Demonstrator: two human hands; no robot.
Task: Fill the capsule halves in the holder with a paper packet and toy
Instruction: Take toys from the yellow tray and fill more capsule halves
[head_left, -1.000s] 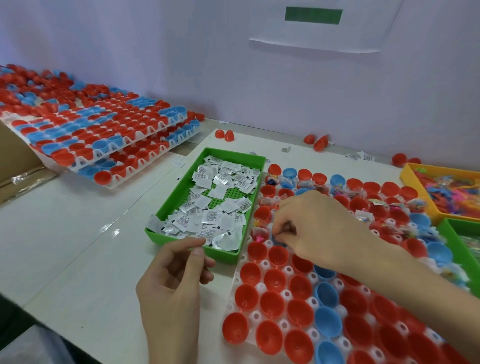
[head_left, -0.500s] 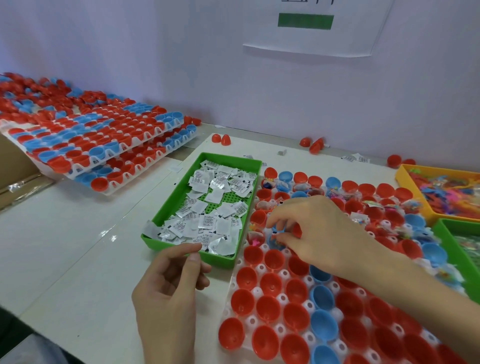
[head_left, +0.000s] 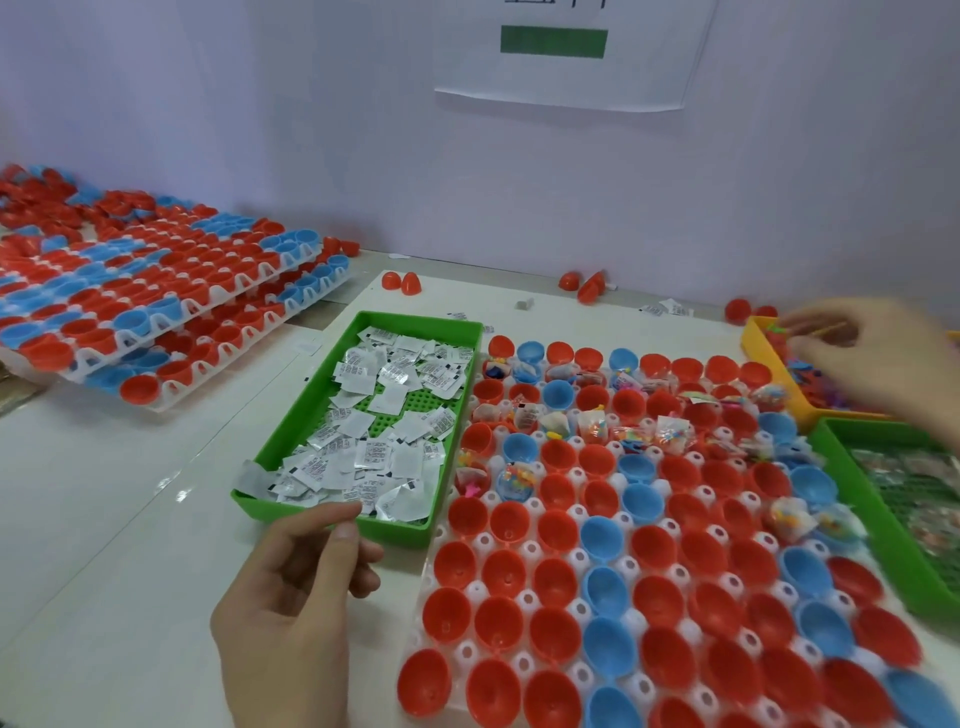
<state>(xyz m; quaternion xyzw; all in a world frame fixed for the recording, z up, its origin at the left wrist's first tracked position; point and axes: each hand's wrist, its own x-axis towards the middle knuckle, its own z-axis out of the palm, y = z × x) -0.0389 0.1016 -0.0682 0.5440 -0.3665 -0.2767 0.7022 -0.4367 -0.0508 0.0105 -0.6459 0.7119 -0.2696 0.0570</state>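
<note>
Toy pick | right hand (head_left: 878, 358) hovering over yellow tray (head_left: 772, 364) at 2 o'clock, grip too blurred to tell | left hand (head_left: 296, 597) idling, loosely curled, empty | should be pinching just one of the toys (head_left: 813, 376)

capsule halves (head_left: 555, 579): glossy plastic | paper packets (head_left: 358, 384): crinkly | table (head_left: 104, 493): smooth, glossy

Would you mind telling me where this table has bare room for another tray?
Widest bare tabletop: between the stacked racks and the green packet tray, down past the left hand. Behind the holder, a narrow strip with stray capsule halves. Crowded on the right: holder, yellow tray and second green tray packed together.
</note>
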